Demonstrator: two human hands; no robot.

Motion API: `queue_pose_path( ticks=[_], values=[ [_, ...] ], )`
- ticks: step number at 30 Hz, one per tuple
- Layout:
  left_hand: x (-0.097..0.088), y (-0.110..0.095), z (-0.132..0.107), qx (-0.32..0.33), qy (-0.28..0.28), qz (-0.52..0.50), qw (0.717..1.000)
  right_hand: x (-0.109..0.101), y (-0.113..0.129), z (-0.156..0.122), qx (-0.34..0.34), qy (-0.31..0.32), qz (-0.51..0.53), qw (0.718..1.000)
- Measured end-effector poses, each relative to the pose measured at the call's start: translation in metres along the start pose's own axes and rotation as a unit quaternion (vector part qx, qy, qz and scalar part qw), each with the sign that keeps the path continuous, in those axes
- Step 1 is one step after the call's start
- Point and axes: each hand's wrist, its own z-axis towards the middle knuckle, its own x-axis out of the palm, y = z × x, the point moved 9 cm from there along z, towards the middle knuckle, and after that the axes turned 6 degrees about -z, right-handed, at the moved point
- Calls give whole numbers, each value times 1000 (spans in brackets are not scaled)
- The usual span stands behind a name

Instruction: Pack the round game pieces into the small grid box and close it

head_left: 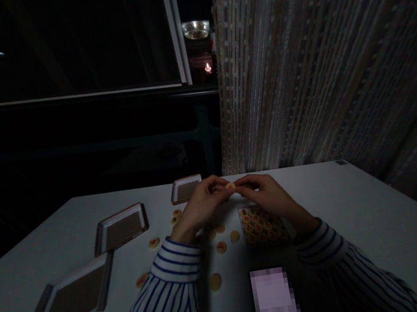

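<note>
Both hands meet above the white table (379,213), pinching one small round yellowish game piece (231,187) between their fingertips. My left hand (202,203) grips it from the left, my right hand (265,195) from the right. Under the right hand lies a box (261,225) packed with several similar round pieces with red marks. More loose round pieces (221,247) are scattered on the table under and beside the left wrist. Both arms wear blue-and-white striped sleeves.
Three shallow framed trays lie on the table's left part: a near one (64,305), a middle one (120,228), a far one (185,188). A beaded curtain (320,64) hangs at the right. Behind is a dark window with a small candle light (207,67).
</note>
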Motion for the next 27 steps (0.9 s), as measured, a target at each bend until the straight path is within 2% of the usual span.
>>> queue_pose_path(
  ticks=[9, 16, 27],
  values=[
    [0, 1, 2, -22, -9, 28, 999, -6, -3, 4, 15, 7, -45, 999],
    [-11, 6, 4, -30, -30, 69, 997, 0, -6, 10, 13, 41, -52, 998],
    [-10, 11, 6, -29, -29, 60, 997, 2, -6, 7, 16, 35, -50, 998]
  ],
)
